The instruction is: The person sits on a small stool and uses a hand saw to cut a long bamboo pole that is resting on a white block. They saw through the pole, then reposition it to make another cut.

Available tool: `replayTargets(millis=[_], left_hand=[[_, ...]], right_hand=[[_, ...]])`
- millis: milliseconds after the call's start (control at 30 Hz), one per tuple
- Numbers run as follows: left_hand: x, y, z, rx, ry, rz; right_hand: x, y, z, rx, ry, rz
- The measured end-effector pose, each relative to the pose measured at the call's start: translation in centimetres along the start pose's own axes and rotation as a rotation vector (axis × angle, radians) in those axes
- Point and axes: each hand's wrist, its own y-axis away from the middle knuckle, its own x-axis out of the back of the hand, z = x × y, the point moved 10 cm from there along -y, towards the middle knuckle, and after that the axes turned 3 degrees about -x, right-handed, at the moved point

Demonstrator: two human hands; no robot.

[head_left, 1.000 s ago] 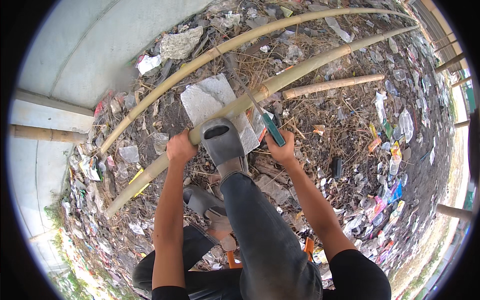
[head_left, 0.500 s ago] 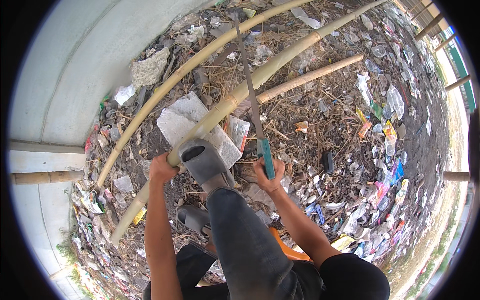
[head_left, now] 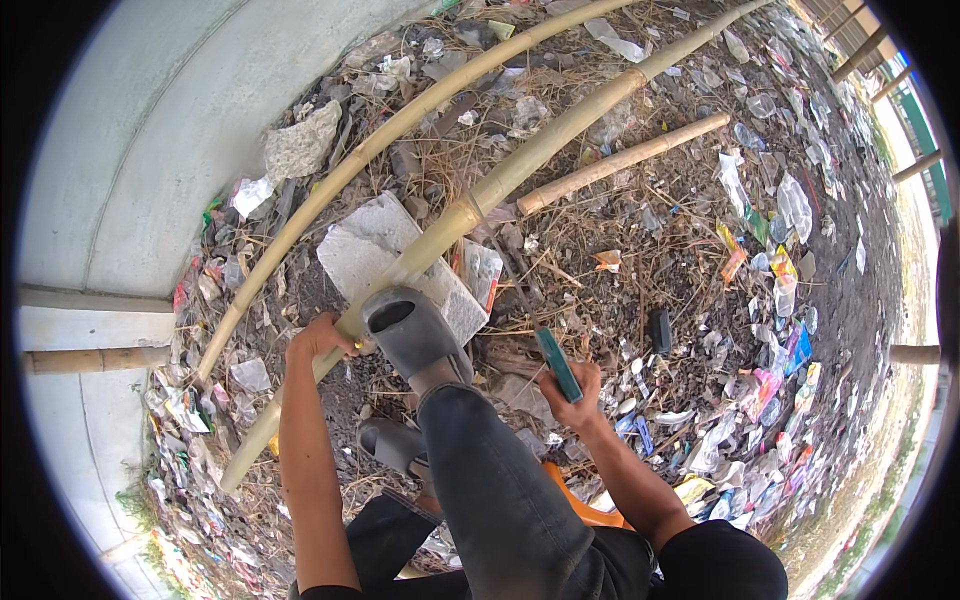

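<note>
My left hand (head_left: 318,338) is wrapped round a long bamboo pole (head_left: 560,130) near its lower left end. In my right hand (head_left: 575,392) is the green handle of a handsaw (head_left: 558,364), and its thin blade reaches up to the pole by a node. The blade's tip is at the pole; I cannot tell how deep any cut is. Left of the blade, the pole lies across a pale concrete block (head_left: 370,235). My foot in a grey slipper (head_left: 408,330) is on the pole between my left hand and the blade.
A second bamboo pole (head_left: 300,215) curves along the left, beside a grey wall (head_left: 130,160). A short bamboo piece (head_left: 625,163) lies right of the held pole. A rough stone (head_left: 302,142) sits near the wall. Plastic litter and dry stalks cover the ground. Something orange (head_left: 585,508) shows beneath me.
My right hand has drawn the saw back toward me and slightly right, so its tip has come down from beyond the pole. My left hand and foot stay almost in place.
</note>
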Motion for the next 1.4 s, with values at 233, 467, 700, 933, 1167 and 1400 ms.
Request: replayTargets(millis=[233, 467, 700, 933, 1167, 1400], left_hand=[[-0.3, 6.8, 4.4, -0.085, -0.318, 0.674], [0.4, 7.1, 4.1, 0.041, -0.275, 0.628], [0.5, 7.2, 4.0, 0.036, -0.264, 0.613], [0.2, 7.2, 3.7, 0.102, -0.265, 0.580], [-0.8, 6.5, 2.7, 0.080, -0.298, 0.644], [-1.4, 6.4, 2.3, 0.023, -0.313, 0.731]], right_hand=[[0.4, -0.3, 1.0, -0.070, 0.079, -0.146], [2.3, -2.2, -1.8, -0.216, 0.204, -0.115], [2.1, -3.8, -4.7, -0.166, 0.252, -0.196], [2.3, -4.2, -7.0, -0.132, 0.286, -0.157], [4.5, -3.2, -5.7, -0.170, 0.257, -0.188], [1.9, -4.0, -4.8, -0.118, 0.286, -0.198]])
